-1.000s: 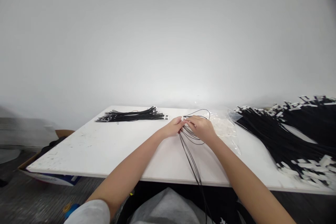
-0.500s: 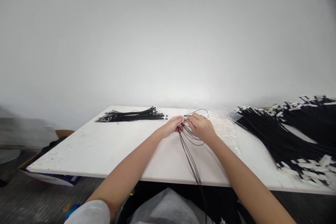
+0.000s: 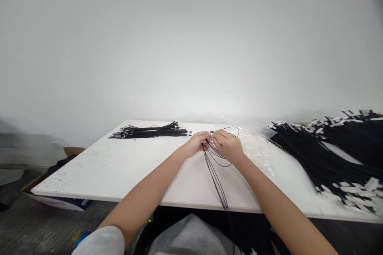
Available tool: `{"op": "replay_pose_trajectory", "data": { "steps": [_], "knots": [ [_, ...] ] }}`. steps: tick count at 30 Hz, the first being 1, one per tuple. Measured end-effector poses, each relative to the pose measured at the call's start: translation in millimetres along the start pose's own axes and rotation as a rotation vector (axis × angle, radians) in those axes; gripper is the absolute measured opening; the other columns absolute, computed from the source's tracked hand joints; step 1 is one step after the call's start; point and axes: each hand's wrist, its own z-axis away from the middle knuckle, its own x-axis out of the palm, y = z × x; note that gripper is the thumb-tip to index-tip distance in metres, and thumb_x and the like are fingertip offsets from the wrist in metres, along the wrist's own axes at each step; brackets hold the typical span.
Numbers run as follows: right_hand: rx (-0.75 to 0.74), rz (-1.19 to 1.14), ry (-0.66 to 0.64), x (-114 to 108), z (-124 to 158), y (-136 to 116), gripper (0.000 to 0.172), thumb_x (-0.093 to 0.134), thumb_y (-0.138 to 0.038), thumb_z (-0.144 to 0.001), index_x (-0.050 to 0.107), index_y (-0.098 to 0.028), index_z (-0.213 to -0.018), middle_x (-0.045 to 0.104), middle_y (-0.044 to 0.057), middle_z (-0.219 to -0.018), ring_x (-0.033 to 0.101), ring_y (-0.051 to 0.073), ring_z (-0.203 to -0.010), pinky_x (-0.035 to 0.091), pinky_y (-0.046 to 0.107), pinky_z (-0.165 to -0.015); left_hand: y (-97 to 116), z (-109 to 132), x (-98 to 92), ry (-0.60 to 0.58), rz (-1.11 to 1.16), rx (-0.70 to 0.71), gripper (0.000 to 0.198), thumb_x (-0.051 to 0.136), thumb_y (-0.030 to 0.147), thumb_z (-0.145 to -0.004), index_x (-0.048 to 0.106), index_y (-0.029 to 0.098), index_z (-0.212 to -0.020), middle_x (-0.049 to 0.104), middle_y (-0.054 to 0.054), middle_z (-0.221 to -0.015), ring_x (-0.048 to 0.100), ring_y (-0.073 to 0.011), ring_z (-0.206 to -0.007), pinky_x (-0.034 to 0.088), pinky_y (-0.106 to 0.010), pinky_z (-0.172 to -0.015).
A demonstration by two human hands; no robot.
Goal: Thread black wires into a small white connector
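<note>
My left hand [image 3: 197, 143] is closed around a small white connector [image 3: 208, 135], most of it hidden by the fingers. Several thin black wires [image 3: 220, 189] run from between my hands, some looping to the right and others hanging over the table's front edge into my lap. My right hand [image 3: 226, 143] pinches at the connector, its fingertips meeting those of the left; a thin wire seems to be in the pinch. Just left of my hands lies a bundle of black wires [image 3: 149, 131] with white connectors at its right end.
The white table [image 3: 98, 175] stands against a pale wall. A clear plastic bag [image 3: 255, 143] of small pale parts lies behind my right hand. Big piles of black wires with white ends [image 3: 323, 155] cover the right side. A cardboard box [image 3: 60, 201] sits on the floor at left.
My hands stay in nearly the same place. The right fingers have shifted slightly at the connector, and the wire loops beside them have moved a little.
</note>
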Motion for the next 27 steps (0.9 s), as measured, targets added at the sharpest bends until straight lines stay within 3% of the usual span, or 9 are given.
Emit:
{"op": "replay_pose_trajectory", "data": {
  "steps": [7,13,17,20,24,27],
  "knots": [
    [-0.012,0.025,0.016,4,1,0,0.017,0.044,-0.022,-0.087,0.061,-0.02,-0.084,0.064,0.0,-0.083,0.054,0.007,-0.065,0.029,0.022,-0.052,-1,0,2.5,0.02,0.051,-0.013,0.028,0.066,0.037,-0.067,0.051,0.014,-0.069,0.037,0.005,-0.057,0.037,-0.0044,-0.046,0.028,-0.019,-0.048],
    [0.025,0.053,0.05,-4,-3,-1,0.016,0.046,-0.02,-0.086,0.062,-0.023,-0.092,0.064,-0.001,-0.091,0.055,0.007,-0.069,0.03,0.022,-0.051,0,-1,1.2,0.052,0.081,-0.031,0.027,0.065,0.038,-0.069,0.055,0.013,-0.073,0.037,0.004,-0.058,0.038,-0.0049,-0.046,0.031,-0.02,-0.049],
    [0.023,0.065,0.117,-12,-6,-1,0.019,0.049,-0.02,-0.084,0.06,-0.023,-0.098,0.062,0.003,-0.094,0.053,0.012,-0.079,0.035,0.022,-0.062,2,-3,-4.4,0.1,0.141,-0.041,0.024,0.063,0.035,-0.071,0.056,0.012,-0.073,0.034,0.005,-0.055,0.037,-0.0049,-0.045,0.03,-0.019,-0.047],
    [-0.085,0.024,0.124,-16,-6,0,0.013,0.052,-0.021,-0.083,0.061,-0.022,-0.092,0.061,0.003,-0.087,0.05,0.014,-0.081,0.035,0.027,-0.072,5,-4,-7.2,0.125,0.189,-0.046,0.021,0.061,0.032,-0.072,0.055,0.012,-0.072,0.033,0.005,-0.052,0.036,-0.0051,-0.044,0.03,-0.019,-0.047],
    [-0.293,-0.01,0.028,-15,-4,-2,0.009,0.051,-0.019,-0.082,0.06,-0.023,-0.082,0.058,0.0,-0.074,0.045,0.012,-0.072,0.028,0.031,-0.073,8,-3,-7.3,0.165,0.232,-0.047,0.018,0.057,0.03,-0.076,0.055,0.012,-0.072,0.034,0.005,-0.051,0.036,-0.0057,-0.043,0.033,-0.019,-0.047],
    [-0.369,0.025,-0.04,-13,-3,-5,0.012,0.05,-0.018,-0.083,0.059,-0.023,-0.078,0.055,-0.002,-0.068,0.043,0.012,-0.071,0.024,0.033,-0.073,10,-3,-5.1,0.187,0.29,-0.023,0.016,0.055,0.027,-0.078,0.055,0.011,-0.072,0.036,0.004,-0.051,0.037,-0.0054,-0.043,0.033,-0.018,-0.046]
  ]
}}
